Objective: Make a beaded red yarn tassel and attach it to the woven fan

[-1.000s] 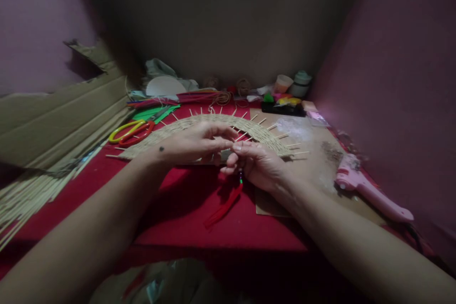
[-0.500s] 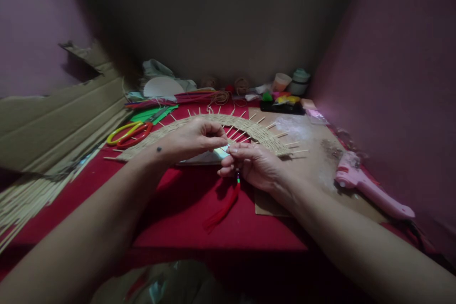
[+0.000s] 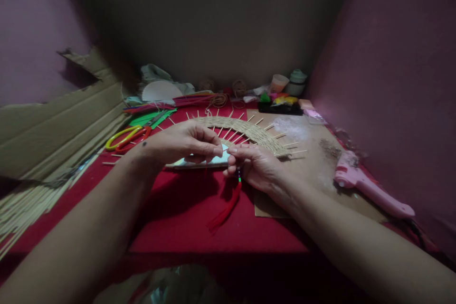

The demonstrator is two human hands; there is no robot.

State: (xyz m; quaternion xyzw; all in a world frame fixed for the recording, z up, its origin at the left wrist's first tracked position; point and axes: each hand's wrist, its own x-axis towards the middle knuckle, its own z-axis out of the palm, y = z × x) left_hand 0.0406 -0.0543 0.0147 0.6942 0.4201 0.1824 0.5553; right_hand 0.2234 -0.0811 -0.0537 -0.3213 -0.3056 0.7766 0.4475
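Observation:
A red tassel (image 3: 226, 206) with small dark and green beads (image 3: 239, 175) at its top hangs below my right hand (image 3: 256, 164), whose thumb and fingers are pinched on its upper end. Close by on the left, my left hand (image 3: 197, 142) pinches what looks like a thin thread (image 3: 225, 150) stretched over the small gap between the fingertips. Behind both hands lies an arched woven fan-like piece (image 3: 245, 128) with thin sticks poking out along its edges. My left hand and forearm cover part of its left side. A pale, flat object (image 3: 213, 160) rests under my fingers.
Scissors (image 3: 123, 137) with yellow and red handles lie left on green sheets (image 3: 142, 118). A pink glue gun (image 3: 374, 190) rests at right on a brown board (image 3: 309, 171). Long sticks (image 3: 39, 204) and cardboard (image 3: 64, 99) line the left side. A cup (image 3: 279, 83) stands at the back.
My left hand has moved slightly left and down, widening the gap to my right fingertips. The tassel stays in my right hand and has swung slightly right.

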